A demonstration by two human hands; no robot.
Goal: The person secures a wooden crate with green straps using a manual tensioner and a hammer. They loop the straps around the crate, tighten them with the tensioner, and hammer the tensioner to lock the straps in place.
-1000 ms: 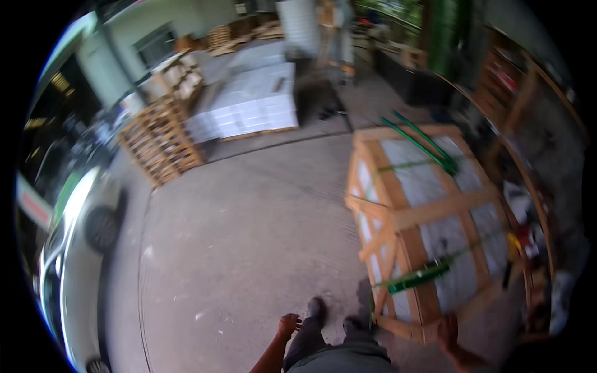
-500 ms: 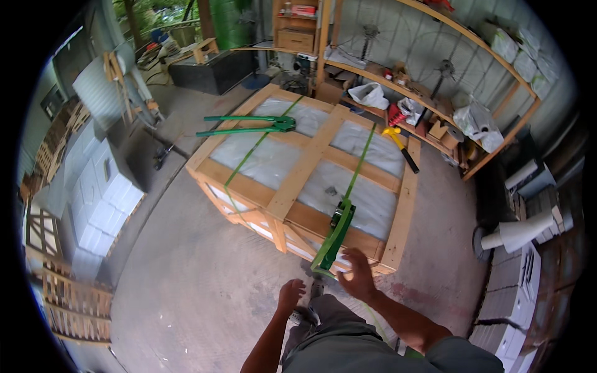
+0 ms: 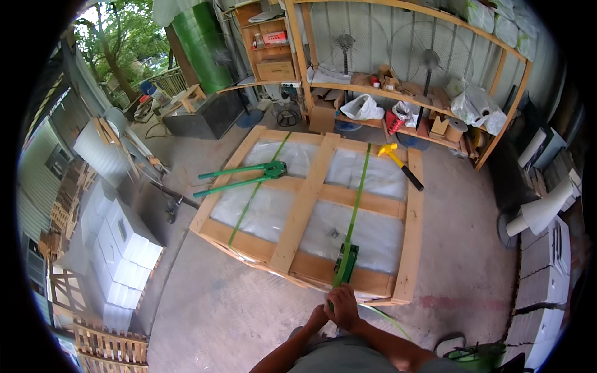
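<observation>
A green strapping tensioner (image 3: 346, 258) sits on the near edge of a wooden crate (image 3: 305, 211), with a green strap (image 3: 361, 205) running through it. My right hand (image 3: 344, 309) is wrapped round the near end of the tensioner's handle. Pressed up against it, my left hand (image 3: 316, 321) is closed too, but the other hand hides what its fingers hold. A second green strap (image 3: 255, 194) crosses the crate's left half. Long-handled green cutters (image 3: 271, 170) lie over that strap. At the far right of the crate rests a yellow hammer (image 3: 401, 165) with a black grip.
White sheeting shows between the crate's slats. Behind stands a wooden shelf (image 3: 398, 93) with bags and boxes. White stacks (image 3: 124, 248) stand at the left, others (image 3: 538, 273) at the right. Loose strap (image 3: 388, 318) trails to the floor near a green object (image 3: 479, 355).
Both hands have come together at the tensioner's handle; before, they were apart, the right one spread beside it. The view has tilted up, showing more of the background.
</observation>
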